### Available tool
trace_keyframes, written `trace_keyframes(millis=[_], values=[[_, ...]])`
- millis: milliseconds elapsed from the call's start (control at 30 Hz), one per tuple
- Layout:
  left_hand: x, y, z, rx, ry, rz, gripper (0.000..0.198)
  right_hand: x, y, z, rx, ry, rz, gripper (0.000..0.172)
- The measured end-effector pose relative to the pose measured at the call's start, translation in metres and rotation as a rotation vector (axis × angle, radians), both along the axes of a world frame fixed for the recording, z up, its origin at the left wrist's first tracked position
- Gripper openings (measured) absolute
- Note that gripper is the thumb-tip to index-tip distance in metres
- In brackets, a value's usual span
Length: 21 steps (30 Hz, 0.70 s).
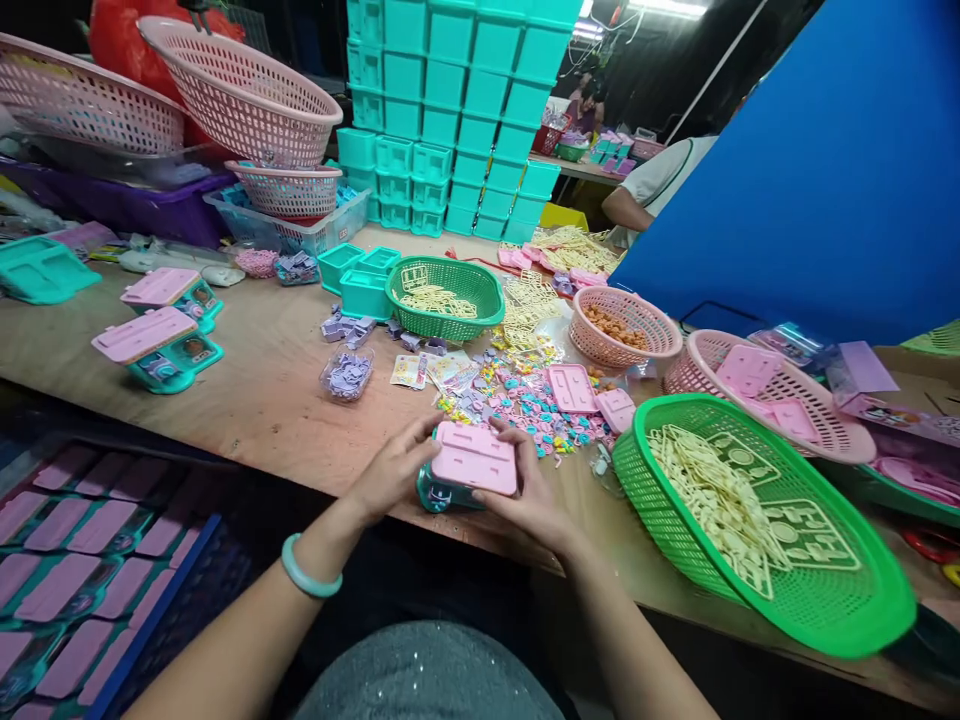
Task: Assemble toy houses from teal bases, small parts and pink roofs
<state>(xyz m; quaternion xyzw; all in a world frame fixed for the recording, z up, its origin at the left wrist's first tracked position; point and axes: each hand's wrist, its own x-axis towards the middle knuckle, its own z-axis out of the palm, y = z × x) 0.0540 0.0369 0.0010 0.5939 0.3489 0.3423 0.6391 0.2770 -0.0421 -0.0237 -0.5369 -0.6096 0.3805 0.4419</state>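
Observation:
Between my two hands is a small toy box (472,458) with a pink slotted lid and a teal base, at the table's front edge. My left hand (401,462) grips its left side, fingers bent against the lid's edge. On the other side my right hand (536,490) holds the box, with the thumb along the lid's front edge and the fingers behind the far right corner. A heap of small pink, teal and yellow plastic pieces (525,400) lies just beyond the box. Two pink lid panels (571,388) rest on that heap.
Finished-looking toy boxes (161,345) stand at the left. A green basket (892,610) of cream plastic parts is close on the right; another green basket (491,300) sits farther back. Stacked teal boxes (420,90) rise behind. A blue crate (161,610) of toys is below left.

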Motion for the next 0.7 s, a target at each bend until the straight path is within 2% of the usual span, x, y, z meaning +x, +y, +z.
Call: trace_keyframes(millis=[67, 167, 300, 467, 600, 700], values=[[0.004, -0.012, -0.013, -0.053, -0.039, -0.02, 0.062, -0.001, -0.004, 0.001, 0.056, -0.243, -0.005, 0.07], [0.006, -0.02, -0.022, -0.045, -0.027, -0.001, 0.069, -0.003, -0.008, 0.011, 0.205, -0.593, 0.032, 0.086], [0.005, -0.022, -0.027, 0.033, 0.052, 0.005, 0.066, -0.015, -0.002, 0.019, 0.284, -0.905, 0.118, 0.076], [0.005, -0.029, -0.041, 0.083, 0.099, -0.043, 0.069, -0.032, 0.006, 0.013, 0.292, -1.056, 0.055, 0.079], [0.002, -0.032, -0.048, 0.075, 0.097, -0.118, 0.076, -0.043, 0.007, 0.009, 0.288, -1.09, -0.039, 0.077], [0.001, -0.032, -0.05, 0.043, 0.088, -0.157, 0.077, -0.046, 0.005, 0.012, 0.242, -1.082, -0.047, 0.076]])
